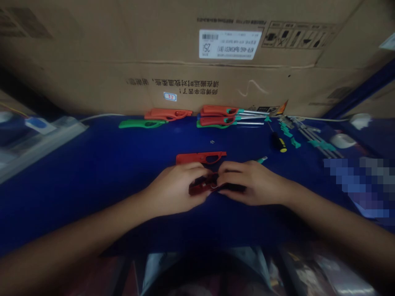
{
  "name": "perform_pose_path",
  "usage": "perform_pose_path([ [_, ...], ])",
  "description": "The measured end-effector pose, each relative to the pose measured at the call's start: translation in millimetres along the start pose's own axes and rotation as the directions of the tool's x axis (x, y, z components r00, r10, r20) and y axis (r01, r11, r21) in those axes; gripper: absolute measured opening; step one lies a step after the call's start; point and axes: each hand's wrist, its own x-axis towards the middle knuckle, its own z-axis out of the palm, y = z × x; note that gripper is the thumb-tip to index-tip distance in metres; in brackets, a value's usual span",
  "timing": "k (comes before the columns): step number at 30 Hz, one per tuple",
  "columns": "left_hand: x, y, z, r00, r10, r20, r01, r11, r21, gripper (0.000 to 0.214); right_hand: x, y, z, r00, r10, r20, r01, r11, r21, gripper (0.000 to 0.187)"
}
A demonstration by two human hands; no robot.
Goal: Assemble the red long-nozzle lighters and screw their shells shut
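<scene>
Blue worktop (101,164): dk-red lighter shell (198,188) sitting betw. hands, long axis running approx. L–R; L hand (177,187) gripping L end, R hand (254,183) touching R part, grip unclear; red lighter casing (197,157) lying just beyond, nearer L.

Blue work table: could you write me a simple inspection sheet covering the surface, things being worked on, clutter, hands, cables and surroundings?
Surface: blue tabletop, dimly lit.
Things being worked on: dark red shell between the hands, details blurred; bright red casing just beyond.
Clutter: green casing and orange casing at the back; black-and-yellow screwdriver and metal rods toward the right.
Hands: left hand holds the shell; right hand has its fingers at the other end, grip unclear.
Cables: thin white cord at the back left, apparently a cable.
Surroundings: cardboard behind, with upside-down print and a white label.
</scene>
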Motion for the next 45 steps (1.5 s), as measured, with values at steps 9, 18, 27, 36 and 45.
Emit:
perform_pose_path([
  [9,2.2,-0.8,-3.7,0.999,0.012,0.045,-0.01,0.999,-0.049,0.03,0.5,-7.9,14.3,0.995,-0.091,-0.038,0.083,0.982,-0.171,0.025],
  [18,5.5,-8.4,-1.7,0.992,0.108,0.072,-0.097,0.985,-0.14,0.026,1.2,-6.5,19.0,0.996,0.058,-0.064,-0.052,0.994,0.096,0.01],
  [27,4.0,-7.6,-0.1,0.993,0.09,0.079,-0.077,0.985,-0.154,0.023,2.2,-7.8,15.8,0.996,0.088,0.004,-0.088,0.995,0.052,0.01],
  [36,3.6,-4.6,-12.0,0.992,-0.016,0.124,0.013,1.0,0.028,0.027,1.4,-5.5,0.4,0.966,0.244,-0.091,-0.189,0.898,0.398,0.005],
  [45,0.3,-6.6,-9.9,0.986,-0.118,0.119,0.112,0.992,0.053,0.033,3.9,8.9,8.9,0.928,0.373,0.028,-0.277,0.635,0.721,0.014],
])
